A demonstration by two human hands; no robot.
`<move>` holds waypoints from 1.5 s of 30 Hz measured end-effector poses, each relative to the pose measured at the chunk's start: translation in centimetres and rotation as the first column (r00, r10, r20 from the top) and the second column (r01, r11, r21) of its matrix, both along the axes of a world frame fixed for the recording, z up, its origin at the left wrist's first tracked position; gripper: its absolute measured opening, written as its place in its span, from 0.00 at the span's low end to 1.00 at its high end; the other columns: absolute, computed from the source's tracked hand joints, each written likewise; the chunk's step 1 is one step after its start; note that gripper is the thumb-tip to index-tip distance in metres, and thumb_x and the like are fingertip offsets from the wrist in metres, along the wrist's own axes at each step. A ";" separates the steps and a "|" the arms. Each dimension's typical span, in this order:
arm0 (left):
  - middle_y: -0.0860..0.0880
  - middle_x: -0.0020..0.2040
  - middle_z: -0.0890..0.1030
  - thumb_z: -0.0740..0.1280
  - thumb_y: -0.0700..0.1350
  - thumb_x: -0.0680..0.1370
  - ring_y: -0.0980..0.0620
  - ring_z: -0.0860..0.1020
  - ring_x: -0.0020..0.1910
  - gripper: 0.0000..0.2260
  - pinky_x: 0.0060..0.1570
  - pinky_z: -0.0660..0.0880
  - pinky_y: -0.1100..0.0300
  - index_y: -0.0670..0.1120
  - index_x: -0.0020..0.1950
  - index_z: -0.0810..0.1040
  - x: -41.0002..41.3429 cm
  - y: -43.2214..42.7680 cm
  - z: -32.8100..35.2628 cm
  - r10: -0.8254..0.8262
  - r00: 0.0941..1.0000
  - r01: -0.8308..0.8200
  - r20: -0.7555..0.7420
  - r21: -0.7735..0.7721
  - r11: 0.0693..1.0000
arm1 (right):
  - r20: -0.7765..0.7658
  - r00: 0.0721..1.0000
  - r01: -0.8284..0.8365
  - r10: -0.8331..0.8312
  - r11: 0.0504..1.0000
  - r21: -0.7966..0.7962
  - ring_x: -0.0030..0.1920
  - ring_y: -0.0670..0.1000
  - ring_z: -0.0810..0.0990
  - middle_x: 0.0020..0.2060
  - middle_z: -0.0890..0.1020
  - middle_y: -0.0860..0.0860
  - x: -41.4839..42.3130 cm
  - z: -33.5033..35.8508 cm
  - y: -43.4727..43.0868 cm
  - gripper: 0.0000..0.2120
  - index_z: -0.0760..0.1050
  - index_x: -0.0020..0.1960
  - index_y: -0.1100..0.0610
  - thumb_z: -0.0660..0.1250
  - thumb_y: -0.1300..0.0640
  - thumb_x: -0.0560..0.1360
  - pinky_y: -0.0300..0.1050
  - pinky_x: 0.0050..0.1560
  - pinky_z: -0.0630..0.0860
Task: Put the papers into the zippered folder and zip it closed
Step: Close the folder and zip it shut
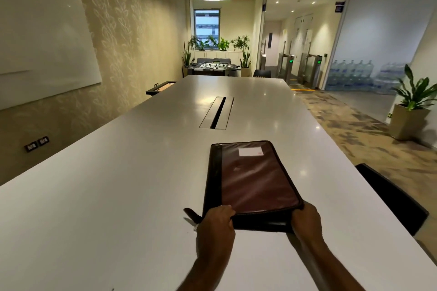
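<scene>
A dark brown zippered folder (255, 179) with a black spine and border lies flat on the white table (118, 196), with a small white label near its far end. My left hand (216, 227) grips the folder's near left corner, where a dark strap or zipper tab (191, 214) sticks out to the left. My right hand (307, 220) holds the near right corner. No loose papers show on the table; whether any are inside the folder is hidden. The folder's cover is down.
A cable slot (216, 112) is set into the table's middle beyond the folder. A black chair (392, 196) stands at the table's right edge. A potted plant (411, 106) is on the floor to the right. A whiteboard (42, 47) hangs on the left wall.
</scene>
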State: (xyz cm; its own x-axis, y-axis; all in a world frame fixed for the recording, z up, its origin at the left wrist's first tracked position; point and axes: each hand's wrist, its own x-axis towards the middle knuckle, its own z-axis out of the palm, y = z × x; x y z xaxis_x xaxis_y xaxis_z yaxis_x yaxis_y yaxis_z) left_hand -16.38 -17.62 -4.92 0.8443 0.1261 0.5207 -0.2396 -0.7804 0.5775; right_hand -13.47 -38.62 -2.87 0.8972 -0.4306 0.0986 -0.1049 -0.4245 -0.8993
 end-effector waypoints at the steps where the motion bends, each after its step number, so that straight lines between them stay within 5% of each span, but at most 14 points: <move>1: 0.54 0.46 0.84 0.75 0.32 0.64 0.55 0.82 0.47 0.15 0.49 0.75 0.66 0.50 0.44 0.84 0.1 0.1 -0.1 -0.023 1.000 0.023 0.009 0.024 0.999 | 0.019 0.999 0.029 -0.029 0.999 0.039 0.27 0.50 0.71 0.25 0.75 0.48 -0.3 -0.3 -0.1 0.06 0.70 0.29 0.54 0.55 0.59 0.62 0.41 0.29 0.64; 4: 0.55 0.42 0.84 0.78 0.31 0.58 0.57 0.83 0.43 0.18 0.45 0.76 0.68 0.50 0.41 0.84 0.4 0.5 0.3 -0.050 0.999 0.049 0.002 0.081 0.996 | 0.048 0.993 0.094 -0.107 0.970 0.223 0.36 0.50 0.80 0.35 0.83 0.48 -0.6 -1.0 -0.6 0.12 0.80 0.39 0.51 0.59 0.62 0.66 0.44 0.37 0.74; 7: 0.55 0.39 0.84 0.76 0.29 0.58 0.56 0.82 0.41 0.18 0.40 0.77 0.66 0.50 0.38 0.84 0.5 0.9 0.4 -0.051 0.998 0.056 -0.041 0.120 0.991 | 0.021 0.993 0.100 -0.117 0.917 0.387 0.43 0.51 0.79 0.42 0.82 0.49 -0.4 -1.2 -1.0 0.09 0.80 0.42 0.54 0.61 0.59 0.73 0.49 0.47 0.73; 11: 0.55 0.44 0.84 0.69 0.31 0.65 0.55 0.80 0.47 0.14 0.46 0.73 0.67 0.49 0.41 0.84 0.5 1.2 0.1 -0.091 0.988 0.104 -0.127 0.101 0.989 | 0.031 0.999 0.010 -0.013 0.996 0.087 0.34 0.47 0.77 0.30 0.79 0.44 -0.6 -0.8 -1.0 0.18 0.76 0.34 0.51 0.61 0.41 0.75 0.43 0.37 0.70; 13: 0.56 0.46 0.82 0.65 0.34 0.68 0.57 0.77 0.49 0.13 0.49 0.70 0.69 0.49 0.43 0.83 0.6 1.3 0.6 -0.107 0.984 0.121 -0.140 0.099 0.988 | 0.014 0.997 -0.073 0.075 0.992 -0.103 0.39 0.45 0.79 0.38 0.83 0.42 -0.8 -0.4 -0.6 0.05 0.81 0.43 0.45 0.67 0.47 0.74 0.40 0.40 0.72; 16: 0.53 0.40 0.82 0.65 0.33 0.62 0.57 0.75 0.44 0.12 0.46 0.73 0.63 0.47 0.37 0.83 0.7 2.1 1.7 -0.130 0.991 0.132 -0.045 0.061 0.989 | -0.006 0.994 -0.105 0.109 0.942 -0.319 0.42 0.50 0.78 0.45 0.81 0.54 -0.3 -0.7 -0.4 0.10 0.82 0.52 0.60 0.70 0.58 0.73 0.39 0.41 0.69; 19: 0.51 0.44 0.82 0.64 0.31 0.64 0.51 0.78 0.46 0.16 0.46 0.75 0.61 0.47 0.44 0.83 1.0 3.6 2.1 -0.049 0.992 0.058 -0.114 0.068 0.996 | -0.117 0.982 -0.186 0.151 0.891 -0.413 0.43 0.53 0.77 0.47 0.78 0.56 -0.1 -0.6 0.1 0.07 0.80 0.49 0.61 0.67 0.58 0.75 0.41 0.42 0.67; 22: 0.52 0.50 0.80 0.61 0.37 0.69 0.51 0.79 0.48 0.15 0.44 0.72 0.63 0.50 0.52 0.78 1.2 4.8 2.0 0.005 0.959 0.003 -0.283 0.029 1.000 | -0.146 0.976 -0.211 0.162 0.869 -0.447 0.37 0.51 0.73 0.41 0.77 0.54 -0.2 -0.3 0.2 0.08 0.73 0.37 0.57 0.65 0.59 0.76 0.42 0.37 0.65; 26: 0.51 0.65 0.76 0.62 0.38 0.74 0.51 0.74 0.63 0.21 0.58 0.68 0.62 0.47 0.67 0.72 1.9 5.4 1.8 0.009 0.906 0.011 -0.422 0.044 0.999 | -0.174 0.971 -0.229 0.165 0.856 -0.465 0.36 0.52 0.74 0.36 0.76 0.53 -0.8 0.5 0.4 0.14 0.67 0.32 0.56 0.66 0.60 0.75 0.43 0.35 0.64; 30: 0.48 0.58 0.80 0.62 0.37 0.72 0.50 0.79 0.55 0.17 0.51 0.72 0.61 0.44 0.60 0.76 1.9 6.0 2.1 0.037 0.889 -0.001 -0.456 0.079 0.997 | -0.155 0.975 -0.214 0.160 0.868 -0.447 0.35 0.50 0.73 0.35 0.74 0.51 -2.2 0.4 1.2 0.20 0.62 0.29 0.50 0.66 0.59 0.76 0.36 0.30 0.62; 33: 0.49 0.56 0.81 0.63 0.36 0.71 0.49 0.80 0.52 0.16 0.46 0.72 0.62 0.45 0.57 0.78 1.2 6.7 1.9 0.044 0.889 0.000 -0.456 0.096 0.995 | -0.157 0.976 -0.205 0.149 0.868 -0.452 0.36 0.50 0.73 0.36 0.74 0.51 -3.3 -0.1 1.6 0.19 0.62 0.30 0.50 0.65 0.58 0.76 0.41 0.33 0.63; 39: 0.50 0.55 0.82 0.62 0.35 0.69 0.50 0.80 0.51 0.20 0.47 0.73 0.63 0.49 0.57 0.81 -0.1 9.0 2.3 -0.053 0.878 0.116 -0.477 0.103 0.988 | -0.126 0.986 -0.150 0.106 0.898 -0.414 0.34 0.49 0.72 0.33 0.73 0.50 -5.5 0.0 2.3 0.18 0.63 0.30 0.51 0.66 0.59 0.75 0.40 0.32 0.64; 43: 0.53 0.50 0.84 0.64 0.36 0.69 0.54 0.81 0.48 0.20 0.46 0.76 0.62 0.54 0.56 0.82 -0.9 11.7 2.8 -0.157 0.862 0.190 -0.482 0.020 0.981 | 0.149 0.989 0.058 0.010 0.895 -0.443 0.41 0.52 0.74 0.40 0.76 0.51 -8.3 0.5 5.3 0.06 0.75 0.38 0.58 0.67 0.62 0.74 0.45 0.38 0.71; 45: 0.53 0.47 0.84 0.65 0.37 0.69 0.54 0.81 0.47 0.17 0.44 0.76 0.61 0.54 0.52 0.83 -1.4 12.8 2.9 -0.179 0.854 0.223 -0.489 0.031 0.974 | 0.203 0.976 0.009 0.076 0.920 -0.391 0.42 0.52 0.75 0.40 0.78 0.51 -9.6 0.5 8.5 0.03 0.79 0.39 0.59 0.70 0.63 0.72 0.45 0.42 0.72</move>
State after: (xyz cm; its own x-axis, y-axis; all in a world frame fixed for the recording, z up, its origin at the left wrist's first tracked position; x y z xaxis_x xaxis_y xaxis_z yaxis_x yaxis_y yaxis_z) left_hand -17.74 -4.81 -1.97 0.9941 -0.0990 0.0451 -0.1063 -0.7956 0.5965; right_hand -23.07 -30.17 -2.36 0.8507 -0.2900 0.4385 0.0882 -0.7435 -0.6629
